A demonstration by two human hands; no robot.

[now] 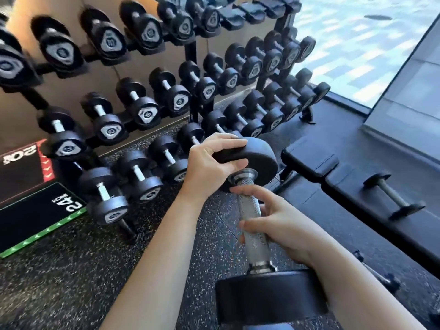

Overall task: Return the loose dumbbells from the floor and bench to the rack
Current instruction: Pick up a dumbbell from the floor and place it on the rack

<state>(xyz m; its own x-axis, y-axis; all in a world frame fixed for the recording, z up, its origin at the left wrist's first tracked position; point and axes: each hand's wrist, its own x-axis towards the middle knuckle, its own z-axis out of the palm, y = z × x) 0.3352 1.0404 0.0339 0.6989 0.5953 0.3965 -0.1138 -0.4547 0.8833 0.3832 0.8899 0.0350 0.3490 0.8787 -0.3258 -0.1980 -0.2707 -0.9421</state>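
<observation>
Head view: you've got one dumbbell (246,206) in your two hands, held over the speckled floor (71,282) with one head close to you. Your right hand (285,229) has its fingers curled loosely round the knurled handle. Your left hand (209,163) clamps its fingers (228,141) over the far head. Just past that, one smaller dumbbell (394,196) lies on the bench (309,160). Furthest back is the rack (191,55): three tiers, mostly loaded, too blurry to count.

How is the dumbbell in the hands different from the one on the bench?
The held dumbbell is big; the bench dumbbell is small. The first stands nearly upright in the left hand and right hand; the second lies untouched on the bench. Both have dark heads.
</observation>
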